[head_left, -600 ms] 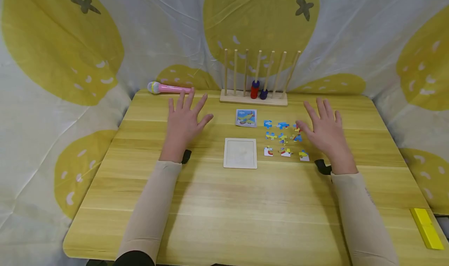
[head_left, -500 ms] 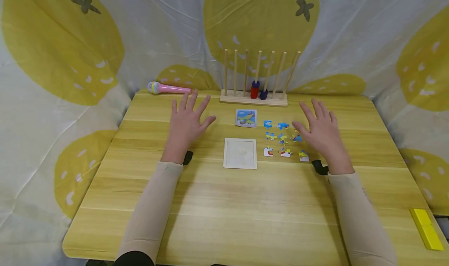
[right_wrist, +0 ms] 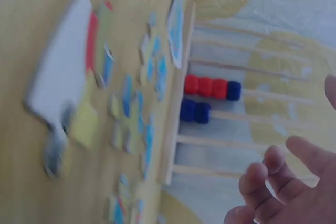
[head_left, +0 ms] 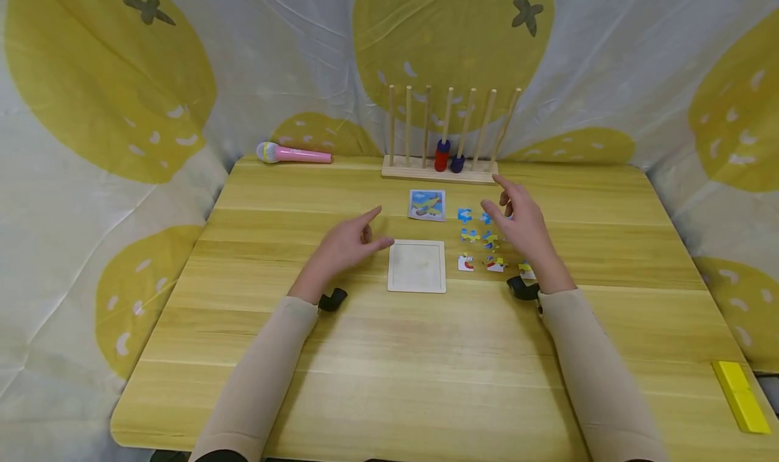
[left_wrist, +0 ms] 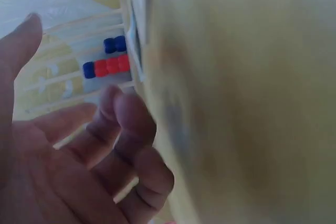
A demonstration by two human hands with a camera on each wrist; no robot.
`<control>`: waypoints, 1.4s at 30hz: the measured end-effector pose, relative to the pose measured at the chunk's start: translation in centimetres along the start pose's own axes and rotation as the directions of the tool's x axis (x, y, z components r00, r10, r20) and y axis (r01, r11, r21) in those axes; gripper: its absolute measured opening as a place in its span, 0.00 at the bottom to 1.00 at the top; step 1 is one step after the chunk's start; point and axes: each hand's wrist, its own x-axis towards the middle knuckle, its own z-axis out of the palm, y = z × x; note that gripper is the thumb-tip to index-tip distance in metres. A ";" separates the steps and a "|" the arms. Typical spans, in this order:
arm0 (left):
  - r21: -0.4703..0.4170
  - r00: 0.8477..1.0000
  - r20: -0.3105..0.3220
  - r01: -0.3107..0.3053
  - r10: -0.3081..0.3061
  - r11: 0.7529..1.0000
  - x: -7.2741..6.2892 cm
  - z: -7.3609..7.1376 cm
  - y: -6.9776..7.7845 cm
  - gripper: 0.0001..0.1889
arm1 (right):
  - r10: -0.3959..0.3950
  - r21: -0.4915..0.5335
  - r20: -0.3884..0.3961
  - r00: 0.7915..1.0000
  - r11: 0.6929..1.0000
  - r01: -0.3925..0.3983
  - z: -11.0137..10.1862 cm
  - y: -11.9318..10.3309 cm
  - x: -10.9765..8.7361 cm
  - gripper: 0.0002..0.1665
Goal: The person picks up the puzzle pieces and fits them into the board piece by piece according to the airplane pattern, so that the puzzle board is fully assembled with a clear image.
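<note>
Fingers loosely bent behind an extended index, we find the bare left hand [head_left: 343,247] empty beside a pale square wooden tray [head_left: 416,267], then flat multicoloured jigsaw pieces [head_left: 490,239], apparently rowed for visibility, partly beneath the similarly posed, empty right hand [head_left: 522,224].

yellow-patterned cloth [head_left: 292,56] behind wooden table [head_left: 456,360]

one tray [head_left: 416,266], one card [head_left: 427,205], seven pegs [head_left: 428,124], at least seven puzzle pieces [head_left: 468,236].
</note>
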 end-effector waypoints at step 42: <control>0.118 0.963 0.270 -0.058 0.024 0.991 -1.1 1.9 0.1 0.60 | 0.079 -0.295 0.154 0.985 0.955 -0.031 3.5 2.4 1.9 0.27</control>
